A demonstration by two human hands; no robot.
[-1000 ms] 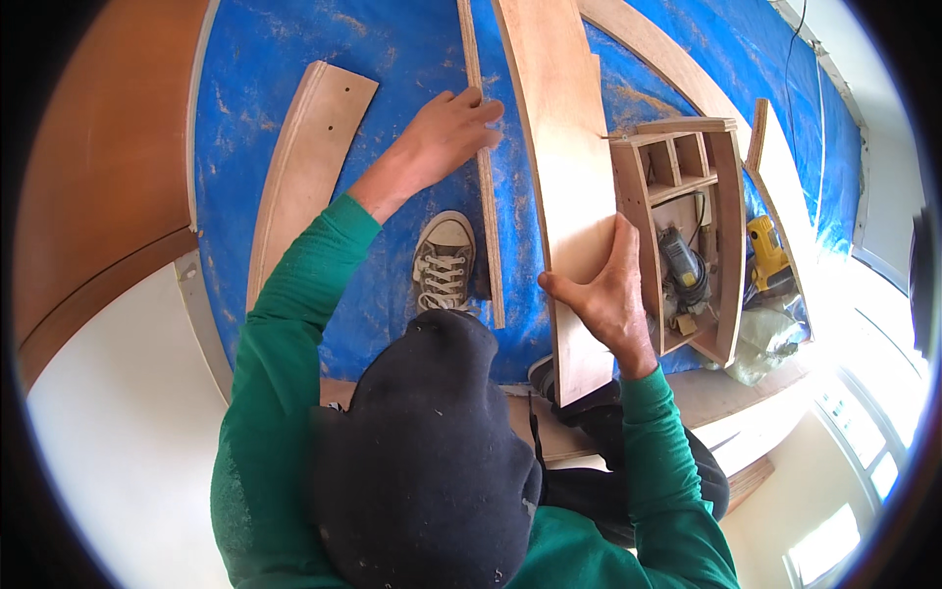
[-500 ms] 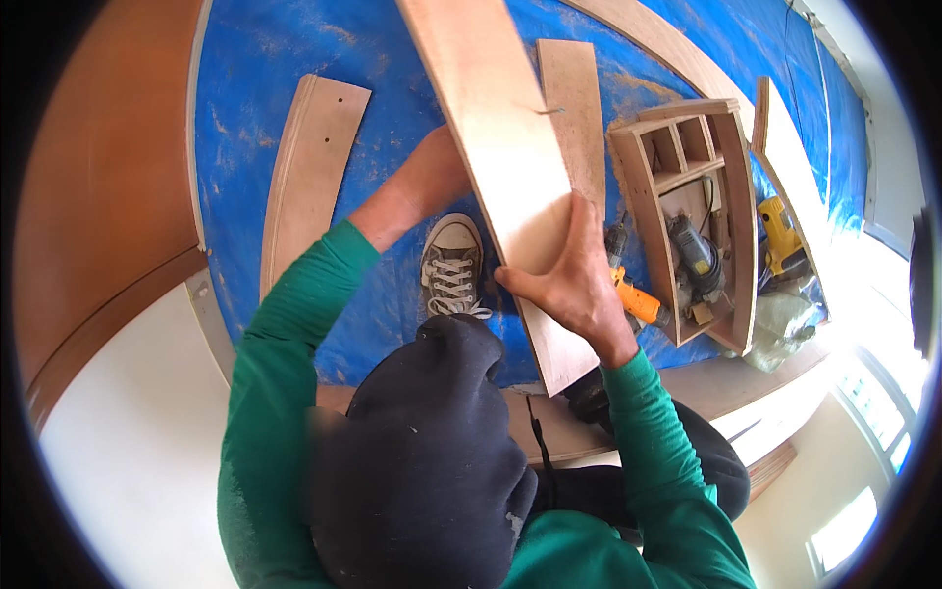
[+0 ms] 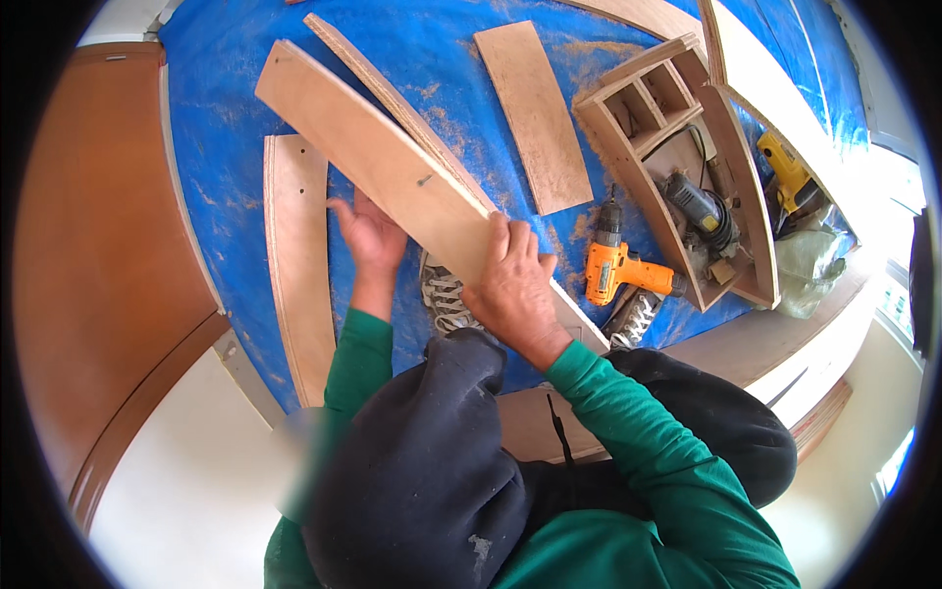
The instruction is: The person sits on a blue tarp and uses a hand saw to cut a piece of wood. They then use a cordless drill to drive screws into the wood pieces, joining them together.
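Gripping the long board (image 3: 378, 152) near its lower right end, your right hand (image 3: 515, 290) is closed on it, the knuckles over its upper edge and the back of the hand turned up. The board lies slantwise in front of your knees: its long axis runs from the upper left down to the lower right, so the far end points ahead and to your left, while the near end points back toward your right shoe (image 3: 636, 319). Its broad pale face is turned up, with a small dark mark near the middle. Your left hand (image 3: 373, 236) is opened out on the left side of the board, thumb spread away; the fingers run partly behind the board, and you cannot tell whether they touch it. Just beyond the board, a narrow strip (image 3: 388, 103) slants much the same way, its layered edge showing. To the left, a curved board (image 3: 299, 255) with two holes lies lengthwise away from you on the blue sheet (image 3: 432, 59). To the right are a short board (image 3: 535, 113), an orange drill (image 3: 608, 273) with its bit pointing away from you, and a wooden box (image 3: 751, 226) holding a grey power tool (image 3: 695, 204).
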